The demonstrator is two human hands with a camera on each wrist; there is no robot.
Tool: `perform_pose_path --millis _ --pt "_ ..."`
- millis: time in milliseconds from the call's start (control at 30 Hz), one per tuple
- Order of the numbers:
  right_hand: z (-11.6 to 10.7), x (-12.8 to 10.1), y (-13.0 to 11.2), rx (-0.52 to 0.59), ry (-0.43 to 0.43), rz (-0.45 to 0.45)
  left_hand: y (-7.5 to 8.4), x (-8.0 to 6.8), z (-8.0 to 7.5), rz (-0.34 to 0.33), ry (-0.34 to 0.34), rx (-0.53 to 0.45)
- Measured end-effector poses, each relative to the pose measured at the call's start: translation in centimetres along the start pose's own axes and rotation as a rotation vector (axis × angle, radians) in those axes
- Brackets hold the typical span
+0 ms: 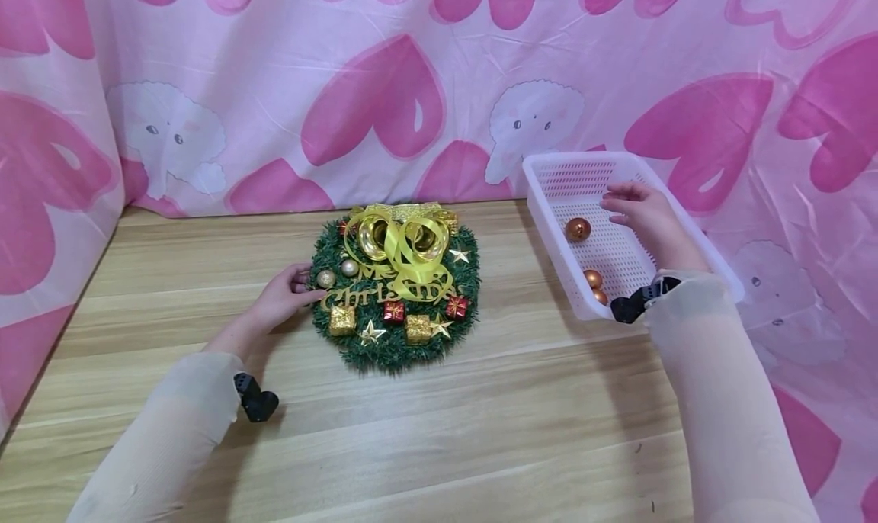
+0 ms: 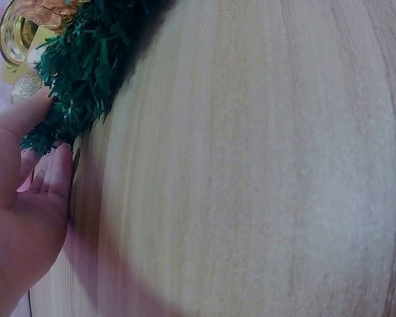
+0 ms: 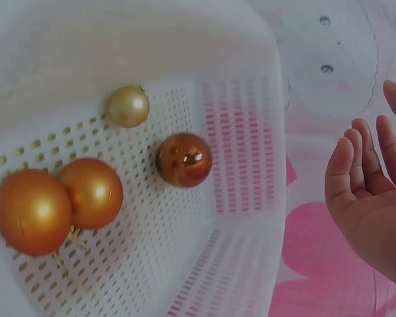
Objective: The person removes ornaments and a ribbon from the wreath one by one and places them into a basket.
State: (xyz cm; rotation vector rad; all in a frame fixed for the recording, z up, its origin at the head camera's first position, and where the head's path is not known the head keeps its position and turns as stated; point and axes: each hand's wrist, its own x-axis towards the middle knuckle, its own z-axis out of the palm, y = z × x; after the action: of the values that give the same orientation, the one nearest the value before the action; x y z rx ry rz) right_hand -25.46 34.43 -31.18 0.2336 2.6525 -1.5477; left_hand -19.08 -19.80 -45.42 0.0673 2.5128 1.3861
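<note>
Right-wrist view: right grip point(image 3: 376, 218) ran off the right edge, basket point(image 3: 241, 145) off the left. Pale gold ball point(image 3: 129, 106) was hidden from head view (right forearm point(image 1: 720, 386) blocked part of the basket). Left-wrist view cropped the wreath point(image 2: 86, 66), which hid some left grip point(image 2: 23, 218) fingertips. Yellow ribbon point(image 1: 409, 267) covered some lettering point(image 1: 375, 293).

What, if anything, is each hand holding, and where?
The left hand holds the wreath by its left edge; the right hand, over the basket, holds nothing.

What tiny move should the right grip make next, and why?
Probably lower the right grip toward the shiny copper ball: it looks empty and poised over the white basket, where that ball lies loose, while the left grip holds the wreath by its edge.
</note>
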Motion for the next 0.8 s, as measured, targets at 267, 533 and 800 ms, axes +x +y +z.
perform_pose_path --millis 267,533,800 --pt "1.9 -0.6 -1.9 0.194 -0.070 -0.091 0.0 -0.1 0.0 0.002 -0.005 -0.009" --pt "5.1 -0.9 -3.8 0.259 -0.177 -0.183 0.0 -0.3 0.0 0.005 0.000 -0.032" --pt "8.9 -1.7 -5.6 0.208 -0.243 -0.229 0.3 -0.4 0.0 0.001 0.002 -0.037"
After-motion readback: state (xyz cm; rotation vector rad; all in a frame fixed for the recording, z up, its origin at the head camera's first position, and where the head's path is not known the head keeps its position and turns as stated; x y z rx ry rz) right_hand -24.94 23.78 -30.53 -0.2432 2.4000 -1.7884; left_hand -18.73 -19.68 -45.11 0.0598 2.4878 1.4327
